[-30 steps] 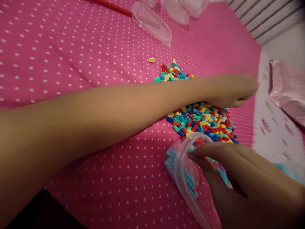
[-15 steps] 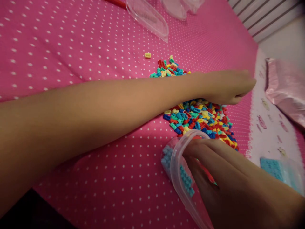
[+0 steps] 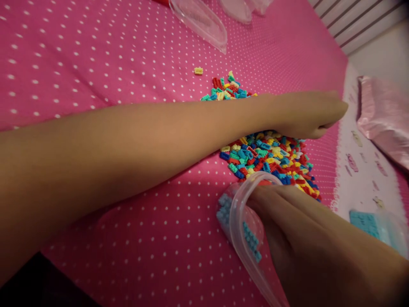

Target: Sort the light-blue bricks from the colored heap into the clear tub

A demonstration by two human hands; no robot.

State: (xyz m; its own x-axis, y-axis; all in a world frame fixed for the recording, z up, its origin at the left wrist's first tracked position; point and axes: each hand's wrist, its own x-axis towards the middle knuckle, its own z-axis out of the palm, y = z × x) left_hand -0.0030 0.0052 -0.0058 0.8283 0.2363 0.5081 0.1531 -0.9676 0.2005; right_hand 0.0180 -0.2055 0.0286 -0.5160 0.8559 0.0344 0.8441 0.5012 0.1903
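Note:
My left forearm reaches from the left edge over a heap of small toy building bricks in several colours. My left hand is beyond the arm, above the heap's far right side, its fingers bent inward and closed; what they hold, if anything, is hidden. From the lower right, my right hand dips its fingers into a clear plastic container. Blue bricks show through the container's wall. The rim and the back of the hand hide the right fingertips.
A lone yellow brick lies left of the heap on the pink dotted cloth. Clear plastic lids lie at the top. To the right are another container with blue bricks and a shiny pink pouch.
My left hand has shifted slightly to the right. My right fingers have drawn closer together at the container, and the gap between them no longer shows. The bricks look unchanged.

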